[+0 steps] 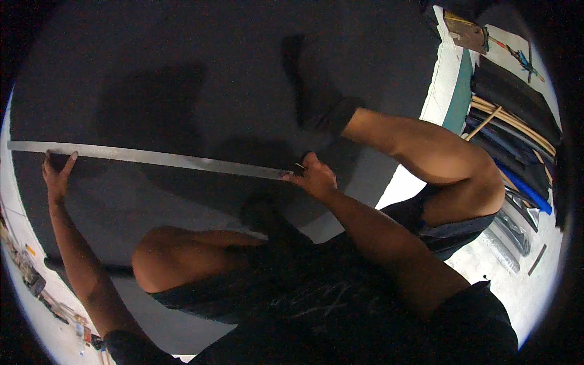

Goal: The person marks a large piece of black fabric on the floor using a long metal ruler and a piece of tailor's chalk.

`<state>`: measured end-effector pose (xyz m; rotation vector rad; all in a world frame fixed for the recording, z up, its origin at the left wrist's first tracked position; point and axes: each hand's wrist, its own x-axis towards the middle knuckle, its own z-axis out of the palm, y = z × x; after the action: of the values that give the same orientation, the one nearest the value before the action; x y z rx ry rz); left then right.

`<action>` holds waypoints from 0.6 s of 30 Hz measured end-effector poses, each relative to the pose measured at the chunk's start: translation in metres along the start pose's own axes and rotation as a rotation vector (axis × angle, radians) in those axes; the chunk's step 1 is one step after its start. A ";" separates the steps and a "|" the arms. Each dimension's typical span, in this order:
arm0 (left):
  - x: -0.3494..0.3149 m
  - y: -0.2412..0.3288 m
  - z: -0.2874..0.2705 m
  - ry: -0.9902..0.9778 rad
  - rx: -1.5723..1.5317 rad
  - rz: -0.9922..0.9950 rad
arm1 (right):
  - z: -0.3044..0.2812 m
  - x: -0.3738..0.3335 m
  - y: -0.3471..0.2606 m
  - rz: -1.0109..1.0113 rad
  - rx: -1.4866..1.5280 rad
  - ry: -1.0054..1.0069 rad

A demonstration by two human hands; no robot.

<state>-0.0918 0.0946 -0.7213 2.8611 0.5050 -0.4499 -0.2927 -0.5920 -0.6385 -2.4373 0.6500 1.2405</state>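
A long, flat metal straightedge (146, 156) lies across a wide dark sheet (243, 73), sloping slightly down to the right. Near its left end, my left hand (58, 176) has thumb and fingers spread, with the tips against its lower edge. My right hand (317, 177) is closed at the straightedge's right end. From its fingers pokes the yellowish tip of a thin, pen-like thing (299, 165); the rest of that is hidden.
My bent legs rest on the sheet, with a dark-socked foot (322, 112) beyond my right hand. Rolled dark materials (517, 97), wooden strips (517, 125) and a blue roll (524, 187) lie at the right. Small tools and clutter (36, 283) line the left floor.
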 end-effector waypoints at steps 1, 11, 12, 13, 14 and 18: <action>-0.003 0.003 -0.003 0.004 0.005 -0.003 | -0.002 -0.001 -0.005 -0.006 0.002 -0.003; -0.018 0.026 -0.012 -0.012 -0.083 -0.011 | 0.004 0.003 -0.001 0.043 0.002 0.104; -0.017 0.029 -0.010 -0.014 -0.083 -0.009 | 0.006 0.004 0.005 0.053 0.007 0.135; -0.017 0.027 -0.009 -0.006 -0.082 -0.023 | 0.005 0.005 0.004 0.050 0.008 0.132; -0.017 0.024 -0.008 0.003 -0.081 -0.037 | 0.003 0.006 0.003 0.062 0.017 0.092; -0.017 0.020 -0.004 0.004 -0.097 -0.029 | -0.003 0.009 -0.001 0.072 0.023 0.039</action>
<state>-0.0990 0.0717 -0.7090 2.7655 0.5535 -0.4125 -0.2855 -0.5953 -0.6440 -2.4444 0.7646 1.2089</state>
